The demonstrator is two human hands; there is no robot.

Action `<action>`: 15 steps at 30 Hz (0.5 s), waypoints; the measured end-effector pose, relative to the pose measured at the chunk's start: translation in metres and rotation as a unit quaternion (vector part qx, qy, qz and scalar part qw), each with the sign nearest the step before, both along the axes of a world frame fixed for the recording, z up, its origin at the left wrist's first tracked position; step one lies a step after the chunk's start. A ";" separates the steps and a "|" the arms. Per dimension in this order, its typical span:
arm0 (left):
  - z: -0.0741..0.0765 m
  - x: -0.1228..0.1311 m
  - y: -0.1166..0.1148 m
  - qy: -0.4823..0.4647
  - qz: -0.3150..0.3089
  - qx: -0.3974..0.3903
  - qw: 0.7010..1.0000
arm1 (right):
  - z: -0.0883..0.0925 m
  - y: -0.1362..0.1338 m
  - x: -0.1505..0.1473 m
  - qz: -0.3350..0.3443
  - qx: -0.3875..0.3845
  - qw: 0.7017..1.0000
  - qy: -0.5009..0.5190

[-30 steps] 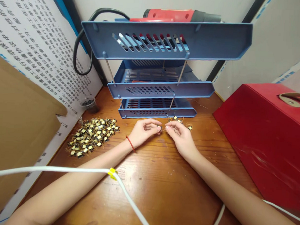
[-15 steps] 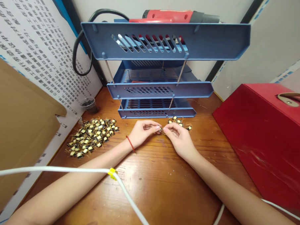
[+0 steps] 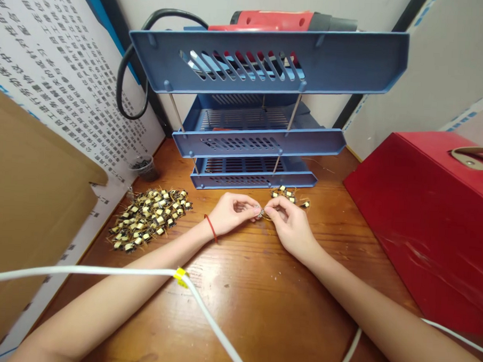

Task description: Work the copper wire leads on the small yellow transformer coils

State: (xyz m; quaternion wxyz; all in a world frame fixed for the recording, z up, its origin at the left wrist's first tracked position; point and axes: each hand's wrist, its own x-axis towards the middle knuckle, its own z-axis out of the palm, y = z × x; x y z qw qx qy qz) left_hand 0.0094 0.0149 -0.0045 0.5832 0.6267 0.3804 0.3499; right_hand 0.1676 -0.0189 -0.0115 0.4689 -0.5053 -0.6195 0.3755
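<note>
Just above wooden surface, left grip pinching tiny coil between fingertips, right grip closing in from other side, fingertips pressing on coil's thin copper leads. Coil sitting between both grips, nearly touching neither palm; body too small to tell its long axis, leads trailing toward right grip. Heap of similar coils lying well left of left grip; few loose coils lying just beyond right grip, beside blue tray rack.
</note>
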 end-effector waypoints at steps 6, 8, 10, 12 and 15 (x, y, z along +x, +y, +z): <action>0.000 0.002 -0.003 0.043 0.019 0.027 0.999 | 0.000 -0.002 0.000 -0.011 -0.005 0.999 -0.032; 0.000 0.003 -0.004 0.059 0.030 0.037 0.997 | -0.001 -0.002 0.000 -0.021 -0.007 0.999 -0.047; 0.001 0.005 -0.006 0.067 0.046 0.044 0.996 | -0.002 -0.002 -0.001 -0.027 -0.010 0.998 -0.050; 0.002 0.007 -0.008 0.059 0.066 0.041 0.995 | -0.003 -0.003 -0.001 -0.025 -0.005 0.999 -0.042; 0.003 0.009 -0.011 0.029 0.095 0.020 0.995 | -0.002 -0.005 -0.001 -0.018 0.029 0.999 -0.042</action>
